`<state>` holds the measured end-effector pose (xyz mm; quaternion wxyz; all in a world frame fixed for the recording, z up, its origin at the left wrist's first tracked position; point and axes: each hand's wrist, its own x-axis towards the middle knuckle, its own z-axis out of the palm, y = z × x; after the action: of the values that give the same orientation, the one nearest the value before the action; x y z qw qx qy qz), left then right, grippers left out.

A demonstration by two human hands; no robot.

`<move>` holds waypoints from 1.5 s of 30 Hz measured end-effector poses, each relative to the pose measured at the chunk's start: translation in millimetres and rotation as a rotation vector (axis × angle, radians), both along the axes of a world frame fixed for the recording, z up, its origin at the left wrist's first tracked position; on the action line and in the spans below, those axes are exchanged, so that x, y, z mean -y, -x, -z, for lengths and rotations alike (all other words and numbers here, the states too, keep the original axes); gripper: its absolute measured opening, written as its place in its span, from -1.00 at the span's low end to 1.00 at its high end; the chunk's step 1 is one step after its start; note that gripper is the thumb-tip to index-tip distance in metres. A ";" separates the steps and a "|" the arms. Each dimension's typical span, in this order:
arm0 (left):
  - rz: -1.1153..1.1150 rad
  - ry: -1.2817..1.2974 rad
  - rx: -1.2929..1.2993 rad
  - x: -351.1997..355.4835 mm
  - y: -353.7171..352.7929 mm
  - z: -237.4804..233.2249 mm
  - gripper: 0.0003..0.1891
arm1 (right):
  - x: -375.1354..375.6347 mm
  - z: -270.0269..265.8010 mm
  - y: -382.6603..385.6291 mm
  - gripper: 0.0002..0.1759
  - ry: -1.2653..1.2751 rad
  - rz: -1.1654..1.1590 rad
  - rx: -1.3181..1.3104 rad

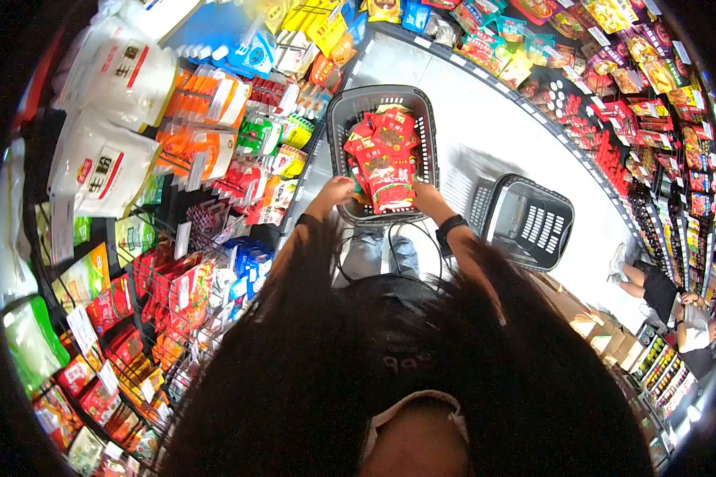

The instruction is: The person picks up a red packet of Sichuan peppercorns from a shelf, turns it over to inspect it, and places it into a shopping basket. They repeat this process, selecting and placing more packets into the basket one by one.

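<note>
A dark plastic shopping basket stands in front of me, heaped with red food packets. At its near end, a red packet with a picture on its front lies on top of the heap. My left hand is at the basket's near left side, fingers curled in; what they hold is too small to make out. On the other side, my right hand has its fingers closed at the right edge of the near red packet. A dark band circles each wrist.
A second dark basket stands on the pale floor to the right. Shelves of bagged goods rise close on my left, and another packed shelf curves along the right. A person is at the far right.
</note>
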<state>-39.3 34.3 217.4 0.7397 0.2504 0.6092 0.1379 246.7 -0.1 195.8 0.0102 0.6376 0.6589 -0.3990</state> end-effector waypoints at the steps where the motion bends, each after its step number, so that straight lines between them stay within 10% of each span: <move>1: -0.022 -0.014 -0.012 1.1 8.0 -5.0 -0.76 | 6.5 -15.7 -3.4 -0.75 0.007 -0.018 -0.004; 19: 0.029 -0.853 -0.485 187.3 29.9 -146.1 -0.70 | 129.6 -159.8 -19.1 -0.77 -0.368 -0.367 -0.182; 31: -0.156 -0.576 -0.779 375.0 56.0 -210.9 -0.61 | 170.3 -173.1 58.3 -0.74 -0.375 -0.812 -0.176; 45: -0.366 -0.562 -0.881 559.8 245.8 -213.5 -0.61 | 248.4 -149.5 289.8 -0.75 -0.354 -1.024 -0.209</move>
<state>-285.1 -525.5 430.9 0.2834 0.3624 0.8343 0.3038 -43.1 -248.4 345.4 0.0302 0.1849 0.9393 -0.2873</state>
